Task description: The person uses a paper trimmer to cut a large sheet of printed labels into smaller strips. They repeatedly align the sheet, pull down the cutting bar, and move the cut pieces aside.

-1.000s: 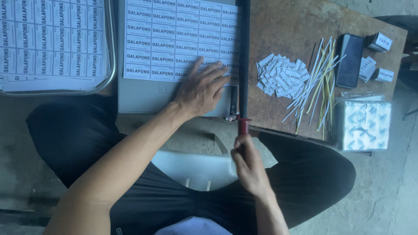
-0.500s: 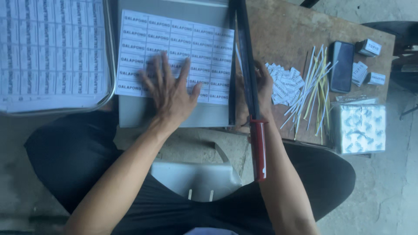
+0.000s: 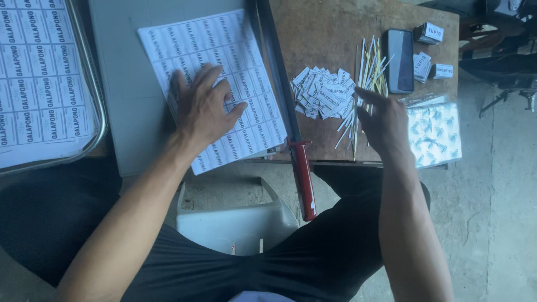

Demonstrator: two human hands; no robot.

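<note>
left hand flat, open on label sheet | right hand open over paper strips

Brown wooden worktop is carrying a grey paper cutter at its left side, red-handled blade arm overhanging the near edge. Right of it are lying: pile of cut labels, thin paper strips, black phone, small label stacks, patterned packet.
</note>
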